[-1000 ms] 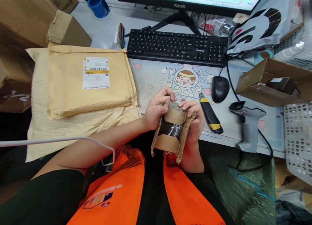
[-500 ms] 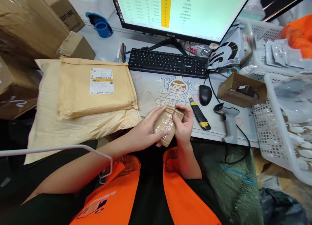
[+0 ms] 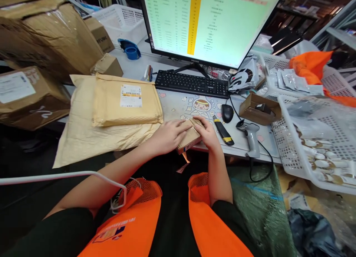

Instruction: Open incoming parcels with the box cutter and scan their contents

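Note:
A small brown cardboard box, with shiny tape on it, is held between my two hands at the desk's front edge. My left hand grips its left side, fingers over the top. On the right side my right hand is closed round it, with fingers bent over the upper face. From the box's lower edge a thin strip hangs down. A black and yellow utility knife lies just right of my right hand. Left of my hands, a padded envelope with a white label rests on a larger envelope.
Behind my hands are a keyboard and a monitor. Rightward lie a mouse, a barcode scanner, an open carton and a white basket. Large cartons are stacked at left.
The view has lifted and shifted, showing more of the background. My hands have turned the box, its side now shows, and a strip hangs below it.

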{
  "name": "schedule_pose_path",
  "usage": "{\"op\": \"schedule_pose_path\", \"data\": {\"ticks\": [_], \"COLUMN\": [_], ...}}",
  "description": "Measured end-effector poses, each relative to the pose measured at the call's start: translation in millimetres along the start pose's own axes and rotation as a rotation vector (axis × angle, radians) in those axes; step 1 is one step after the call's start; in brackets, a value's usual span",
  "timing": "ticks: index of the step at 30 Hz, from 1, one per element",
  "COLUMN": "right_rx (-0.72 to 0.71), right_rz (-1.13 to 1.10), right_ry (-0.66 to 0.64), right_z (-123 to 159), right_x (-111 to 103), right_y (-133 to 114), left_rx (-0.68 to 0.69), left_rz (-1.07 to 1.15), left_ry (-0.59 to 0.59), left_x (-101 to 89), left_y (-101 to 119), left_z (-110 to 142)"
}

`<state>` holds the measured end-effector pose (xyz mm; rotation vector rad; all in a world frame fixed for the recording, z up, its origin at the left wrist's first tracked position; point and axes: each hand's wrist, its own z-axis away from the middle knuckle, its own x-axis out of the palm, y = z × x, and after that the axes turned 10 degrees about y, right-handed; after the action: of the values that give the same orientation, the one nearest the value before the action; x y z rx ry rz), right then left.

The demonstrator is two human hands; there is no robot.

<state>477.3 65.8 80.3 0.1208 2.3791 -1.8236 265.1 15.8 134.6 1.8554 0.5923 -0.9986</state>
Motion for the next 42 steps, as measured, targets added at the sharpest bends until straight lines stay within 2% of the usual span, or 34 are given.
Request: {"op": "schedule_pose_path", "data": {"ticks": [2,4,8,11,14,16,18,21,23,26,28,32,34,39,40,42], "right_rx": [0.066,0.084,0.069,0.098,0.064,-0.016,-0.078,-0.129,-0.19,-0.302,-0.347,-0.379,-0.392,-0.378,-0.379,-0.428], "right_rz": [-0.07,-0.105,-0.128,-0.139,-0.168,-0.172,-0.189,-0.255,-0.241,-0.169,-0.147,-0.118,-0.11,-0.044,-0.025,-0.057], "right_ry": [0.061,0.152,0.265,0.305,0.193,0.079,0.045,0.114,0.157,0.17,0.151,0.085,0.058,-0.082,-0.081,0.005], "right_z": [2.8,7.5,12.7,11.4,11.5,15.0,21.6,36.8,49.1,67.2,77.3,90.8,93.6,86.7,83.7,79.2], "right_x": [6.5,12.6,21.6,22.7,16.0,10.6,8.9,15.5,22.5,30.5,33.7,38.4,41.4,45.4,43.9,37.4], "right_y": [2.7,3.8,4.5,4.2,-0.9,-7.1,-13.8,-22.2,-26.1,-29.8,-31.3,-33.1,-33.9,-49.4,-57.3,-77.6], "left_rx": [-0.012,0.006,0.074,0.077,0.006,-0.118,-0.195,-0.083,0.02,0.064,0.042,-0.025,-0.026,-0.051,-0.076,-0.134], "left_rz": [-0.114,-0.13,0.081,0.256,0.408,0.561,0.666,0.635,0.61,0.622,0.609,0.548,0.547,0.588,0.575,0.532], "left_ry": [0.052,0.126,0.383,0.492,0.509,0.444,0.367,0.393,0.431,0.423,0.382,0.176,0.134,0.305,0.351,0.46], "left_x": [4.9,15.5,44.2,51.8,35.1,15.6,-2.9,-17.8,-18.6,-15.6,-17.2,-31.5,-37.9,-42.1,-43.6,-50.7], "left_y": [10.3,9.1,-20.2,-40.4,-46.8,-45.4,-41.6,-34.1,-30.7,-31.3,-34.3,-37.5,-35.8,-34.6,-37.4,-47.1], "left_z": [8.3,16.1,23.9,20.3,9.9,3.1,0.0,6.9,18.7,41.5,56.3,77.2,82.9,99.2,105.3,121.4]}}
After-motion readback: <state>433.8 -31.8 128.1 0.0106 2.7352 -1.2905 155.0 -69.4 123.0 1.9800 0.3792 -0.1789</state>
